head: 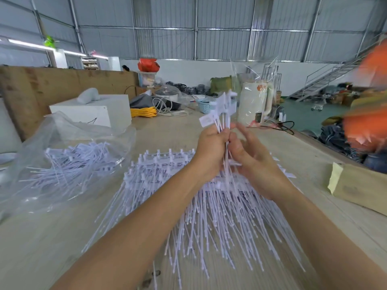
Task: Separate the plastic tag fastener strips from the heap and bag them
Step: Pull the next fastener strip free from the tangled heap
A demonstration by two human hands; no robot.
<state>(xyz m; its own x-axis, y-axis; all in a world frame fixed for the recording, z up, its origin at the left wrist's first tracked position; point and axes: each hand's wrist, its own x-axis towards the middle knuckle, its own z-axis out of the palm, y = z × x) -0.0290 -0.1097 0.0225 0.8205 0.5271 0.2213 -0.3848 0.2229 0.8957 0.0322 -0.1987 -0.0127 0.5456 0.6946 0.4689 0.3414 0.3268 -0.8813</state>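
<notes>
Both hands' fingers, left hand (211,147) and right hand (249,155), clamped on an upright strip bundle (222,114) above the heap (209,206).

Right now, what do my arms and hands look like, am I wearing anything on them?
Nothing shows on either one. The left hand and the right hand are bare, with no gloves, rings or tape visible on the fingers. Both forearms are uncovered from wrist to the bottom edge of the picture: no sleeves, watch or wristband in view. Anything worn above that is out of frame.
</notes>
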